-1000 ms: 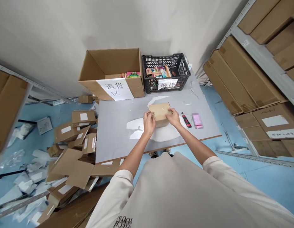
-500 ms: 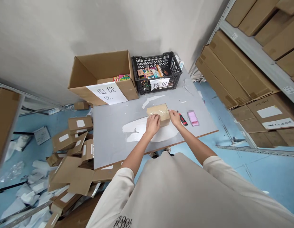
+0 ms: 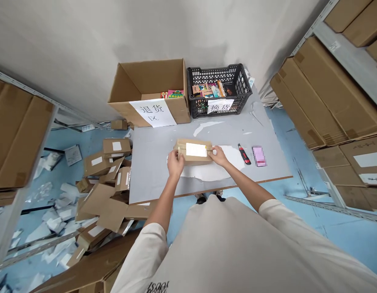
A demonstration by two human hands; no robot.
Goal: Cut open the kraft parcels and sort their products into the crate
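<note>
Between my hands is a small closed cardboard box (image 3: 182, 145), with a white label facing up and tape across its top. My left hand (image 3: 175, 163) grips the box's left end, fingers closed around its corner. At the right end, my right hand (image 3: 219, 156) pinches the edge. White paper (image 3: 203, 173) lies on the grey table under the box. A red and black box cutter (image 3: 244, 154) rests to the right of my right hand. Beside it is a pink, blurred-out rectangular item (image 3: 259, 156).
At the table's back stand a large open carton (image 3: 121, 106) with a handwritten sign and a black plastic crate (image 3: 194, 110) holding small colourful packages. Discarded cardboard boxes (image 3: 113, 209) pile up on the floor to the left. A shelf (image 3: 341, 53) with cartons stands at the right.
The box has been turned so its labelled face shows and its long side runs left to right. My left hand has shifted to its left end. The camera view has swung left.
</note>
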